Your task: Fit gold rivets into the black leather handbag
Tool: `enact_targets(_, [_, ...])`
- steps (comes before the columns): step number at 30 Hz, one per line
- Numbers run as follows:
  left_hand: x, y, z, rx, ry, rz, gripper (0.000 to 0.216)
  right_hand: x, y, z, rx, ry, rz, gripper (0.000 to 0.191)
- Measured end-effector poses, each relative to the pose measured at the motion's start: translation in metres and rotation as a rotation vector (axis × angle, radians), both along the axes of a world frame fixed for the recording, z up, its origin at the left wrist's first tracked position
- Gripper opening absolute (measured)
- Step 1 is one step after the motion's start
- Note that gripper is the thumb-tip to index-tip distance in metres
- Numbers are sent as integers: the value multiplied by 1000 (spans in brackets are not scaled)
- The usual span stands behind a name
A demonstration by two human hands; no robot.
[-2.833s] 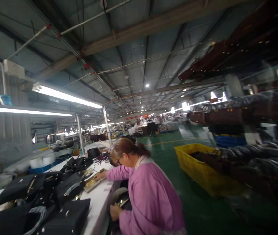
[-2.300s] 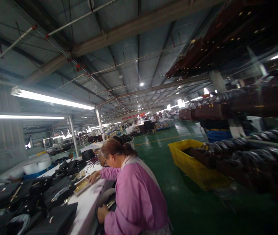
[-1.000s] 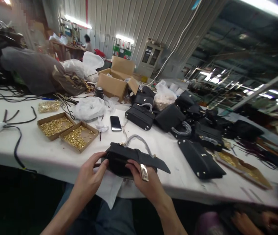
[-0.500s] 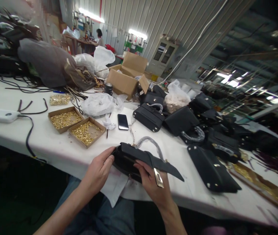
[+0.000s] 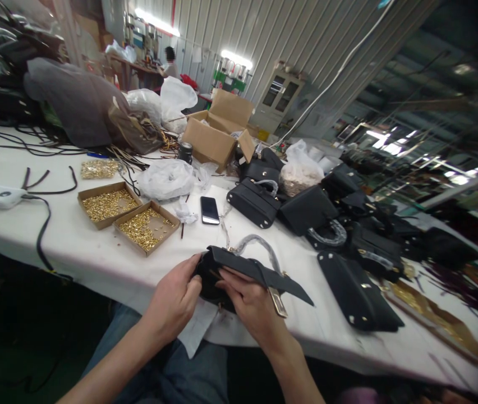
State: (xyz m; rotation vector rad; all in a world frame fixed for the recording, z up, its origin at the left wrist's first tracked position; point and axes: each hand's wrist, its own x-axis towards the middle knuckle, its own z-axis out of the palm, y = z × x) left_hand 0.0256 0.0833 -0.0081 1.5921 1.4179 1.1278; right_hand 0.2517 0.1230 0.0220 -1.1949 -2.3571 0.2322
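Note:
A black handbag (image 5: 239, 262) rests at the table's front edge, its flap lifted and its wrapped handle (image 5: 260, 242) arching on the far side. My left hand (image 5: 178, 297) pinches the bag's left end between thumb and fingers. Under the flap, my right hand (image 5: 249, 300) grips the bag near its mouth; some fingertips are hidden inside. A gold metal clasp (image 5: 279, 303) hangs from the flap beside my right wrist. White sheeting (image 5: 197, 331) sticks out beneath the bag over my lap.
Two cardboard trays (image 5: 146, 229) of small gold fittings stand left of the bag. Behind it lies a phone (image 5: 210, 210). More black handbags (image 5: 357, 292) crowd the right side. An open carton (image 5: 209, 140) and a plastic bag (image 5: 167, 179) are farther back. A person (image 5: 170, 64) sits in the distance.
My right hand has moved left and deeper under the flap, and the clasp has swung slightly. My left hand keeps its hold at the bag's left end. The view has shifted a little.

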Motion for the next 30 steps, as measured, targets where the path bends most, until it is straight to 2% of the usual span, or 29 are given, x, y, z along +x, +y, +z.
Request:
enact_targets(4, [-2, -2, 0, 11, -4, 4, 54, -10, 6, 5, -20, -21, -3, 29])
enact_targets(11, [-4, -3, 0, 14, 35, -2, 55, -27, 13, -2, 12, 6, 80, 28])
enact_targets(17, [-6, -4, 0, -8, 55, -2, 56, -42, 8, -8, 82, -36, 28, 30])
enact_targets(22, [-4, 0, 1, 5, 88, -3, 58, -53, 13, -11, 61, 58, 50, 24])
enact_targets(26, [-2, -5, -11, -10, 106, -14, 61, -57, 11, 4, -4, -3, 27, 16])
enact_targets(30, [-7, 3, -36, -43, 207, 16, 68, -57, 12, 9, -6, -186, 44, 19])
